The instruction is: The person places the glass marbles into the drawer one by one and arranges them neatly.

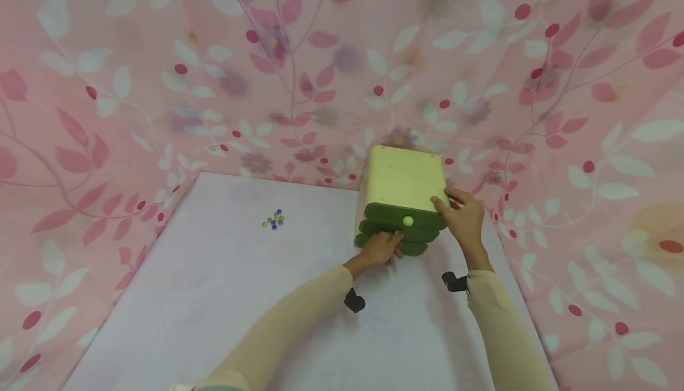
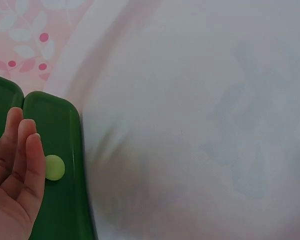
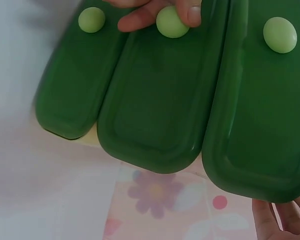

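Note:
A small drawer cabinet (image 1: 407, 176) with a pale yellow top and stacked green drawer fronts stands at the back right of the table. My left hand (image 1: 380, 248) is at its front; in the right wrist view its thumb and a finger pinch the round light-green knob (image 3: 170, 24) of the middle drawer (image 3: 152, 105). At the cabinet's upper right, my right hand (image 1: 466, 218) holds the edge, thumb by the top and fingers along the side. The top drawer's knob (image 1: 408, 221) and the bottom drawer's knob (image 2: 55, 167) are untouched.
Several small glass marbles (image 1: 275, 221), blue and yellowish, lie in a cluster left of the cabinet. A pale cloth covers the table (image 1: 224, 296). Pink floral fabric (image 1: 299, 82) hangs close behind the cabinet and along both sides.

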Available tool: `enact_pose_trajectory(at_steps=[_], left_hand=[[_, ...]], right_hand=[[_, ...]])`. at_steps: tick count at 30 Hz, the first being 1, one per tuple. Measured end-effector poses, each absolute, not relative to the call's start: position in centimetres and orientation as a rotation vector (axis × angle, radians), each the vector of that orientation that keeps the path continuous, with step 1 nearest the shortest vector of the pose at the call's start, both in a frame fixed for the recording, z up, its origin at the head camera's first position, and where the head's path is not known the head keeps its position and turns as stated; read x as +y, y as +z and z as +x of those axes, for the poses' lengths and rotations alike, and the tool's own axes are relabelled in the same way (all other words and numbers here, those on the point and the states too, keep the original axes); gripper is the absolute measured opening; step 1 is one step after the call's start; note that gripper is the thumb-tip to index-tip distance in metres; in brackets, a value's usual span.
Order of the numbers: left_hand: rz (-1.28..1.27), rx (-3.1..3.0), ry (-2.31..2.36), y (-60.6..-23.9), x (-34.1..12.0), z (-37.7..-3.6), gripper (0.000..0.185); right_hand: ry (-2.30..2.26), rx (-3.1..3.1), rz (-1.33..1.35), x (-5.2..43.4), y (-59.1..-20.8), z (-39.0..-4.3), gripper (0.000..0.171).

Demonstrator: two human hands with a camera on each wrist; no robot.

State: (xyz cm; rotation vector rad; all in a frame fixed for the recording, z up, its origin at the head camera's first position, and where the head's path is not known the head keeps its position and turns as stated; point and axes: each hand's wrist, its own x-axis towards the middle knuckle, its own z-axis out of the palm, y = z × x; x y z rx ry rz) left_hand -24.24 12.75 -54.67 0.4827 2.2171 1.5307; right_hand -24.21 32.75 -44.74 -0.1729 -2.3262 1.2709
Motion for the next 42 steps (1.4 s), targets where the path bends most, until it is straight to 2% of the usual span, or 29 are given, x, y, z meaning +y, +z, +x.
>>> enact_pose_trajectory(at_steps=[14, 25, 34, 42], left_hand=[[0.402, 2.186, 1.633, -55.1, 13.2, -24.0, 0.049], [0.363, 2.152, 1.697, -55.2, 13.2, -23.3, 0.054], [0.238, 2.033, 1.775, -55.6, 13.7, -23.4, 0.056], [0.213, 1.980, 1.841, -55.4, 13.9, -23.0, 0.053]], right_hand=[[1.263, -2.333, -0.168, 32.9, -44.6, -24.3, 0.047], [1.261, -2.318, -0.163, 32.8, -44.5, -24.2, 0.045], [1.242, -2.303, -0.159, 32.6, -44.6, -24.2, 0.043], [1.223, -2.320, -0.133, 32.6, -44.5, -24.0, 0.044]])
